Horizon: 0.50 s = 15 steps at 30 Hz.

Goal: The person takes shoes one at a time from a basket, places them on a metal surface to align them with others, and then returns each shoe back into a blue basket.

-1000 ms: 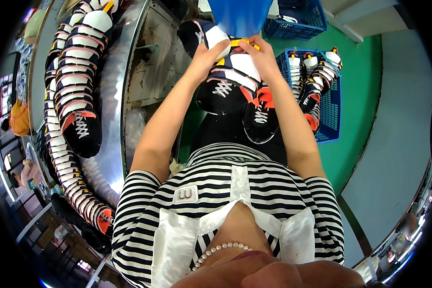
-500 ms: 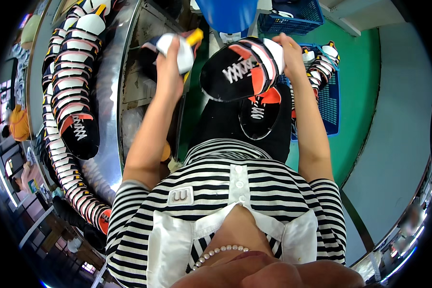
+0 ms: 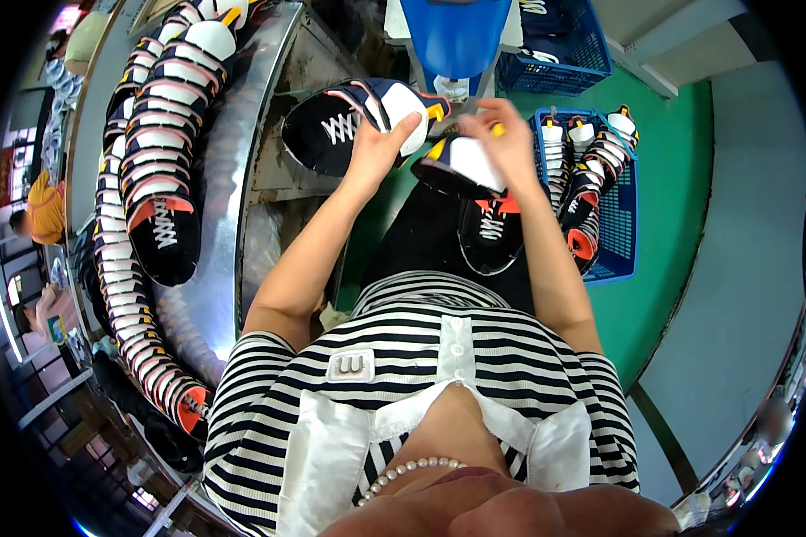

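Observation:
My left hand (image 3: 378, 150) grips a black shoe upper (image 3: 318, 134) by its white heel, thumb on top. White laces zigzag over its front, and a yellow tab sticks out at the heel. My right hand (image 3: 509, 148), partly blurred, is closed on another shoe upper (image 3: 457, 168) with a white panel and yellow edging; its fingertips are close to the first one's heel tab. Below, a third upper (image 3: 491, 234) with white laces and an orange lining lies on my lap, partly covered by my right forearm and the upper above it.
Long nested rows of shoe uppers (image 3: 172, 134) lie on the metal table (image 3: 219, 206) at left. A blue machine (image 3: 452, 40) stands ahead. To the right, a blue basket (image 3: 620, 228) holds more uppers; another blue basket (image 3: 569, 72) sits behind it on the green floor.
My left hand has moved right and now holds a laced upper. My right hand has shifted left and down, from nested uppers to a single one. The view has shifted slightly.

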Available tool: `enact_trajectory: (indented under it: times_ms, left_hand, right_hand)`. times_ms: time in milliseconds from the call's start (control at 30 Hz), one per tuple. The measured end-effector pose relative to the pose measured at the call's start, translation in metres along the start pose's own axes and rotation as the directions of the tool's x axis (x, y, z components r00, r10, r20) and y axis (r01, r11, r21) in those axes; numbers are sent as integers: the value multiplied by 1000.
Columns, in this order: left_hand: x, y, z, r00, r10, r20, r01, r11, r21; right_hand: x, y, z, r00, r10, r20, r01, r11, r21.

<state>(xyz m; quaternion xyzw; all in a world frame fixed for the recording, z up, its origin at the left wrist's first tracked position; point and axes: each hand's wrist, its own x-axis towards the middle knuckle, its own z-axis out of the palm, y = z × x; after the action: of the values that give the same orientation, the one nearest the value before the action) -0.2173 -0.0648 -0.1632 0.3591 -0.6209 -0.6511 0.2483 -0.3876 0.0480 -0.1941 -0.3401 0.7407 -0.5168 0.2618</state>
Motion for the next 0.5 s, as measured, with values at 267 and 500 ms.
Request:
enact_trajectory:
  times_ms: [267,500]
  left_hand:
    - [51,-12,7,996,50,71,-54,997,57]
    - [92,-17,7,971,-230,61,237,918,-319]
  right_hand:
    - [32,-2,19,998,55,22,-59,972,226]
    - [72,19,7,922,157,353,-340,764,549]
